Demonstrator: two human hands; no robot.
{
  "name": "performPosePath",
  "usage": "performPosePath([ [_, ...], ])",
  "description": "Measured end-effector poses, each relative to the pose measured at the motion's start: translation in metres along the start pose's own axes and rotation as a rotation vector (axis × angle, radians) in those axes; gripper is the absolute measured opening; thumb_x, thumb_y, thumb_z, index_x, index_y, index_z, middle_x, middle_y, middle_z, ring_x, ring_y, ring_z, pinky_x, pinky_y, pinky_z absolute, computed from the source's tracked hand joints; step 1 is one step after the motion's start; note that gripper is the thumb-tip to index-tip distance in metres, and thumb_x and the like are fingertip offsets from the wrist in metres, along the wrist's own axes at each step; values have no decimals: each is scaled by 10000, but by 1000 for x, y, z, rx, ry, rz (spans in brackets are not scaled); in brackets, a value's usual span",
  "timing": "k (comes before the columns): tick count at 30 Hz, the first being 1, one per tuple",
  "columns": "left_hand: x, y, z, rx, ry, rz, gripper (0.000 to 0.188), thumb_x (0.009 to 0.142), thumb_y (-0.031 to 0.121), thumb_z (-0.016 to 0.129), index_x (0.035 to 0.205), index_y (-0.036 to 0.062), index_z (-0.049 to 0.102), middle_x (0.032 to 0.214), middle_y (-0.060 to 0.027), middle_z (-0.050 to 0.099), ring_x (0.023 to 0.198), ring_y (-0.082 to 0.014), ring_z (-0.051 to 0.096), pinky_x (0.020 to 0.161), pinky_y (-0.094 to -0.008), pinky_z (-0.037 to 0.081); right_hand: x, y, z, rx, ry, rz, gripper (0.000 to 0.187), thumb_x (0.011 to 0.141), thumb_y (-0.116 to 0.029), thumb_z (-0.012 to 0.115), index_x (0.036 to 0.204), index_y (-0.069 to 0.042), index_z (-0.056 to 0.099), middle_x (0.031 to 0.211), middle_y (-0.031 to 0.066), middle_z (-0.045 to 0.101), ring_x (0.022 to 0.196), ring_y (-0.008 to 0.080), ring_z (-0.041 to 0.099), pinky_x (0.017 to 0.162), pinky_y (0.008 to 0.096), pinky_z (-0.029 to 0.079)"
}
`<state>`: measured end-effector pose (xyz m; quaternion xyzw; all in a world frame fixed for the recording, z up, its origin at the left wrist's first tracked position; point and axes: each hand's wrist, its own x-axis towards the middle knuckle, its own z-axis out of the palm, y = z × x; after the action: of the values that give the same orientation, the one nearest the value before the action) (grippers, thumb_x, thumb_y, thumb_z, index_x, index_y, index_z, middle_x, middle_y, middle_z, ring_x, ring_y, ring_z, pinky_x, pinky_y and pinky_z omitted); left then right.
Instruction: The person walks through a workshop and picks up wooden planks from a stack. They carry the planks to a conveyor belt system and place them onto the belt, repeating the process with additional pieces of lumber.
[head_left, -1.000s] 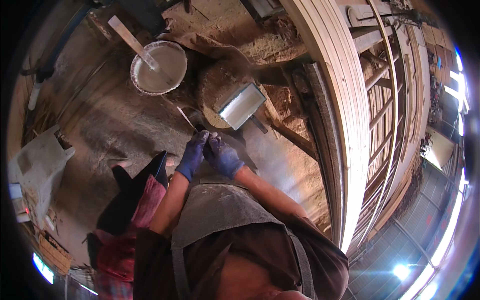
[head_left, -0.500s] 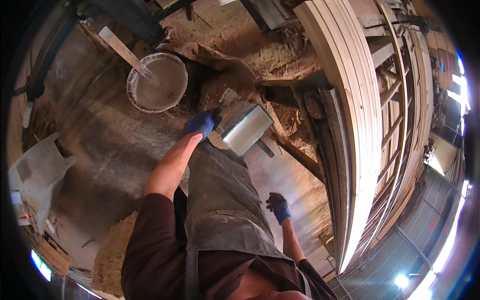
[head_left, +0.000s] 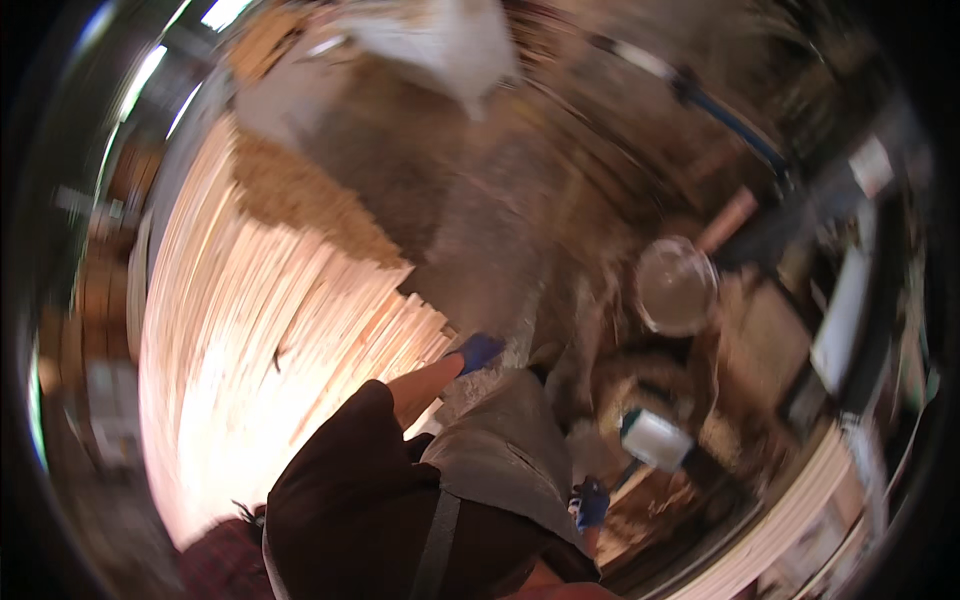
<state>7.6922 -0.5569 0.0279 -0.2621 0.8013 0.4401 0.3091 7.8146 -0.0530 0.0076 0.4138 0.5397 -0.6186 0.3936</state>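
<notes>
My left hand (head_left: 481, 353), in a blue glove, is stretched out beside the cut ends of a large stack of pale wooden strips (head_left: 300, 330). Motion smears its fingers, and no held thing shows there. Low by my apron, my right hand (head_left: 591, 502), in a dark and blue glove, is near a rectangular box (head_left: 655, 440) with a pale inside and a dark handle. Its fingers are too blurred to read. Farther off on the right stands a round bucket (head_left: 678, 290) of pale liquid, with a flat wooden stick (head_left: 726, 220) leaning in it.
Long pale boards (head_left: 775, 525) lie along the lower right. A whitish sheet-like piece (head_left: 435, 45) is at the far side of the dusty floor (head_left: 480, 220). Dark red checked cloth (head_left: 225, 562) shows at the lower left, beside my sleeve.
My view has swung left, bringing the wood stack into sight and shifting the bucket and box rightward. My left hand has moved from beside the box to the stack's ends.
</notes>
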Motion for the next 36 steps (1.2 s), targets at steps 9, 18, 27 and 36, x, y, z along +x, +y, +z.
performPosePath([
  [9,-227,-256,0,-1067,544,-398,444,979,489,549,1116,90,690,926,-110,749,707,-194,708,580,-354,536,109,-163,195,-834,-575,-248,158,929,-213,645,1037,-106,687,787,103,696,589,214,646,513,348,517],
  [18,-285,-308,57,-1721,1006,-675,516,987,511,544,1088,27,691,942,-116,760,769,-220,737,636,-356,579,19,-167,638,-1477,-898,-347,195,998,-230,585,1127,-88,619,806,99,688,565,192,627,500,315,503],
  [27,-248,-83,152,-2492,2042,-475,476,982,509,580,1197,86,627,975,-72,731,786,-181,694,687,-315,557,-10,-34,860,-2486,-1304,-98,150,996,-203,588,1111,-107,598,699,63,609,466,144,541,401,285,438],
  [36,-318,144,232,-1404,1763,-2470,840,872,624,607,1423,5,471,1421,-247,518,1321,-387,499,1109,-454,396,-49,59,826,-2712,-1732,-71,139,1002,-240,583,1010,-104,612,712,82,644,494,159,599,421,284,469],
])
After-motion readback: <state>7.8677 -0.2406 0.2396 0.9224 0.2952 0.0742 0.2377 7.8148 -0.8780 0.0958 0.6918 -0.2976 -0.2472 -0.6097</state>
